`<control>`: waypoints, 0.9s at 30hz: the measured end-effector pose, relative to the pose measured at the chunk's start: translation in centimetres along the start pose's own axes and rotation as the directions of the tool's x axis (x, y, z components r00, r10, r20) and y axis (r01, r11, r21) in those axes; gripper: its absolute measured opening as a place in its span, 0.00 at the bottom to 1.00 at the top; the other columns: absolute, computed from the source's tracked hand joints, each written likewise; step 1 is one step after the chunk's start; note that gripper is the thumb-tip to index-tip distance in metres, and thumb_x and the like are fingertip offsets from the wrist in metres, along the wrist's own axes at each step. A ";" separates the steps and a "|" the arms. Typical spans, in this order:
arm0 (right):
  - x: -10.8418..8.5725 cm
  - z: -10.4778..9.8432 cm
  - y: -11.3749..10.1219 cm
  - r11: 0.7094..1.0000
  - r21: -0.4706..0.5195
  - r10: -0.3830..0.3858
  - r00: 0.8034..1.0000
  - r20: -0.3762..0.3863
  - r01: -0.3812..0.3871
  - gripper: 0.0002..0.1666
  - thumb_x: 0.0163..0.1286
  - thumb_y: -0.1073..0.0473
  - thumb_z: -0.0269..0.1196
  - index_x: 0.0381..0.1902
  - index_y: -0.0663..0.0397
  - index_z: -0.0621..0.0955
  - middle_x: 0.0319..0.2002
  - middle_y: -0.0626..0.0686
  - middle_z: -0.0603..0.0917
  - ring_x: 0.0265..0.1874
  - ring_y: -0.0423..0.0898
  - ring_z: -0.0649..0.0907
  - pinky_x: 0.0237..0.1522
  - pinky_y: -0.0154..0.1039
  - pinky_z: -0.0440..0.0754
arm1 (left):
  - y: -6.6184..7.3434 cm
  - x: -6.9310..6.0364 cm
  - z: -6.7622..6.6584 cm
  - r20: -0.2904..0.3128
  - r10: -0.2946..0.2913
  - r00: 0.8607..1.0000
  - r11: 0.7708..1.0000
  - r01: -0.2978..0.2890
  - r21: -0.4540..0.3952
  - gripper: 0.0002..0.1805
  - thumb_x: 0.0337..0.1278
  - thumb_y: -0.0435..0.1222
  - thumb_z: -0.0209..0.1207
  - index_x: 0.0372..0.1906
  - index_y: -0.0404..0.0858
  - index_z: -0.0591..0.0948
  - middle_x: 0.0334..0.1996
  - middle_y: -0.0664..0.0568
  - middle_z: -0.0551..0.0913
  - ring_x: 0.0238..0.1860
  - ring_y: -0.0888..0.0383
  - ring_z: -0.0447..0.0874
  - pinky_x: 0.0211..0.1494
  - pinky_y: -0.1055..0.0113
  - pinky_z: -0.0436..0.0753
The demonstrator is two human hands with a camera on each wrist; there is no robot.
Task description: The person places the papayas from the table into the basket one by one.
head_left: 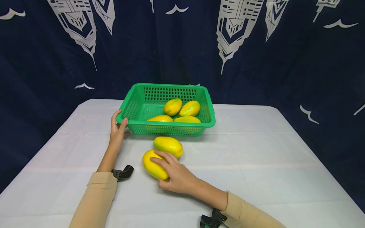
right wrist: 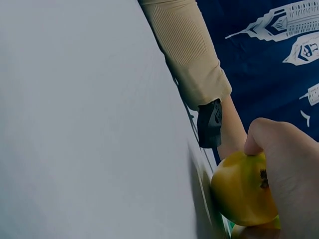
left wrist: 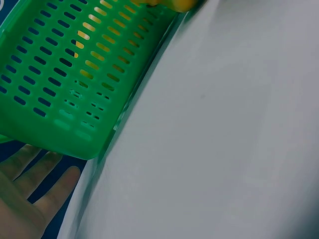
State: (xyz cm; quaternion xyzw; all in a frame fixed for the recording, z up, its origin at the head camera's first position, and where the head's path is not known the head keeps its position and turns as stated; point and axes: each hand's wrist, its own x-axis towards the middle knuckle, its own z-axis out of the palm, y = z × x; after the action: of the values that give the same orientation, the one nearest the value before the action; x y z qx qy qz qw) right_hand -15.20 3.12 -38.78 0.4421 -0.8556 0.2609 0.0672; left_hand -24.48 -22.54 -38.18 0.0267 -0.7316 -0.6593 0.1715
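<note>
A yellow mango (head_left: 154, 166) sits in the grasp of my right hand (head_left: 179, 177), thumb on the near side and fingers over the top. In the right wrist view that mango (right wrist: 241, 186) shows its dark stem end; whether it touches the table cannot be told. Just behind it lies a second mango (head_left: 168, 145), tinged green. My left hand (head_left: 116, 134) holds the near left corner of a green plastic basket (head_left: 168, 124). Several mangoes (head_left: 189, 108) lie inside, towards its right half. In the left wrist view, fingers (left wrist: 57, 191) spread beside the basket's end.
A white cloth covers the table (head_left: 256, 158). Behind its far edge hangs a dark blue curtain (head_left: 159, 47) with white building prints. Black wrist devices (head_left: 123, 173) are strapped at both sleeves' cuffs.
</note>
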 end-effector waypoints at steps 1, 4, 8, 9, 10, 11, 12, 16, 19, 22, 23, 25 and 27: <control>0.0 0.0 0.0 1.000 -0.004 0.000 1.000 0.001 0.000 0.38 0.52 0.55 0.59 0.63 0.42 0.65 0.67 0.45 0.58 0.65 0.45 0.61 0.48 0.44 0.77 | 0.0 0.0 0.0 0.001 0.002 1.000 1.000 -0.002 0.000 0.28 0.65 0.49 0.45 0.67 0.57 0.52 0.54 0.50 0.66 0.43 0.67 0.72 0.46 0.59 0.77; 0.1 0.0 0.0 1.000 -0.008 0.004 1.000 -0.003 -0.004 0.35 0.55 0.53 0.60 0.62 0.40 0.65 0.67 0.45 0.58 0.65 0.45 0.61 0.47 0.44 0.77 | 0.0 0.0 0.0 0.001 0.004 1.000 1.000 -0.004 -0.003 0.28 0.65 0.49 0.45 0.67 0.57 0.52 0.53 0.51 0.66 0.43 0.67 0.72 0.45 0.60 0.77; 0.1 0.1 0.1 1.000 0.004 0.010 1.000 -0.025 -0.010 0.33 0.55 0.52 0.63 0.59 0.41 0.68 0.66 0.44 0.60 0.64 0.44 0.62 0.49 0.44 0.77 | 0.1 0.0 -0.1 0.002 0.000 1.000 1.000 0.000 -0.010 0.28 0.65 0.49 0.45 0.67 0.57 0.52 0.50 0.55 0.66 0.43 0.67 0.73 0.45 0.60 0.77; 0.1 0.1 0.1 1.000 0.007 0.010 0.999 -0.031 -0.010 0.32 0.55 0.53 0.63 0.59 0.42 0.68 0.65 0.44 0.60 0.64 0.44 0.62 0.49 0.44 0.77 | 0.1 0.0 -0.1 0.004 0.001 1.000 1.000 -0.001 -0.007 0.28 0.65 0.49 0.45 0.67 0.57 0.52 0.50 0.55 0.66 0.43 0.67 0.73 0.45 0.60 0.77; 0.1 0.1 0.1 1.000 0.007 0.009 0.999 -0.036 -0.009 0.32 0.55 0.54 0.64 0.58 0.42 0.69 0.65 0.44 0.61 0.64 0.44 0.63 0.50 0.44 0.76 | 0.1 0.0 -0.1 0.003 0.000 1.000 1.000 0.000 -0.006 0.29 0.64 0.49 0.45 0.67 0.57 0.52 0.49 0.56 0.66 0.42 0.67 0.73 0.46 0.60 0.77; 0.1 0.1 0.1 1.000 0.008 0.008 0.999 -0.040 -0.007 0.31 0.54 0.54 0.64 0.58 0.42 0.69 0.65 0.44 0.61 0.64 0.44 0.63 0.50 0.44 0.76 | 0.1 0.0 -0.1 0.003 -0.003 1.000 1.000 0.003 -0.002 0.29 0.64 0.49 0.45 0.67 0.57 0.52 0.49 0.55 0.67 0.42 0.67 0.73 0.46 0.60 0.77; 0.1 0.1 0.1 1.000 0.008 0.008 0.999 -0.041 -0.007 0.31 0.54 0.55 0.64 0.58 0.42 0.69 0.65 0.44 0.61 0.64 0.44 0.63 0.50 0.44 0.76 | 0.1 0.0 -0.1 0.004 -0.002 1.000 1.000 0.002 -0.001 0.29 0.64 0.49 0.45 0.67 0.57 0.52 0.50 0.55 0.67 0.42 0.67 0.73 0.46 0.59 0.77; 0.0 0.1 0.0 1.000 0.007 0.020 0.999 -0.038 -0.019 0.31 0.54 0.55 0.63 0.57 0.41 0.70 0.65 0.43 0.61 0.64 0.44 0.63 0.47 0.44 0.77 | 0.0 0.0 -0.1 0.006 -0.005 1.000 1.000 0.005 0.001 0.28 0.64 0.49 0.45 0.67 0.58 0.52 0.53 0.50 0.66 0.43 0.68 0.72 0.46 0.59 0.76; 0.0 0.0 -0.1 0.999 0.007 0.034 0.999 -0.028 -0.034 0.31 0.54 0.55 0.63 0.58 0.40 0.69 0.65 0.41 0.61 0.64 0.43 0.63 0.45 0.44 0.78 | -0.1 0.0 -0.1 0.009 -0.004 1.000 1.000 0.004 -0.006 0.28 0.65 0.49 0.45 0.67 0.58 0.52 0.55 0.48 0.65 0.43 0.67 0.72 0.46 0.59 0.76; 0.0 -0.1 -0.2 0.999 -0.001 0.035 0.999 -0.018 -0.035 0.31 0.54 0.55 0.62 0.58 0.39 0.69 0.66 0.41 0.61 0.64 0.42 0.63 0.43 0.43 0.78 | -0.1 0.0 -0.1 0.009 -0.004 1.000 1.000 0.004 -0.003 0.28 0.65 0.49 0.45 0.67 0.58 0.52 0.56 0.48 0.65 0.43 0.67 0.72 0.46 0.59 0.76; 0.0 -0.2 -0.3 0.999 -0.004 0.035 0.999 -0.014 -0.035 0.32 0.55 0.54 0.62 0.59 0.39 0.69 0.66 0.41 0.61 0.64 0.42 0.63 0.43 0.43 0.78 | -0.1 -0.1 -0.1 0.009 -0.003 1.000 1.000 0.003 0.000 0.28 0.65 0.49 0.45 0.67 0.58 0.52 0.56 0.48 0.65 0.43 0.68 0.72 0.46 0.59 0.76; 0.0 -0.3 -0.4 0.999 -0.011 0.034 0.999 -0.008 -0.034 0.32 0.55 0.54 0.62 0.59 0.39 0.69 0.66 0.40 0.61 0.64 0.42 0.62 0.41 0.43 0.78 | -0.1 -0.1 -0.1 0.009 -0.003 1.000 1.000 0.003 0.004 0.28 0.65 0.49 0.44 0.67 0.59 0.52 0.56 0.47 0.65 0.44 0.68 0.72 0.47 0.59 0.76; 0.0 -0.4 -0.5 0.999 -0.014 0.034 0.999 -0.002 -0.034 0.32 0.55 0.54 0.61 0.60 0.38 0.69 0.66 0.41 0.60 0.64 0.42 0.63 0.40 0.42 0.78 | 0.0 0.0 -0.1 0.010 -0.001 1.000 1.000 0.001 0.012 0.28 0.65 0.50 0.44 0.67 0.59 0.51 0.57 0.46 0.64 0.44 0.68 0.71 0.48 0.58 0.75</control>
State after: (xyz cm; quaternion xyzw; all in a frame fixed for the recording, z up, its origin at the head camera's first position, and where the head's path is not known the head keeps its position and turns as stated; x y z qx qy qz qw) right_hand -14.87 3.07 -38.28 0.4269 -0.8646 0.2564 0.0665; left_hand -24.42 -22.64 -38.23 0.0249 -0.7362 -0.6552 0.1673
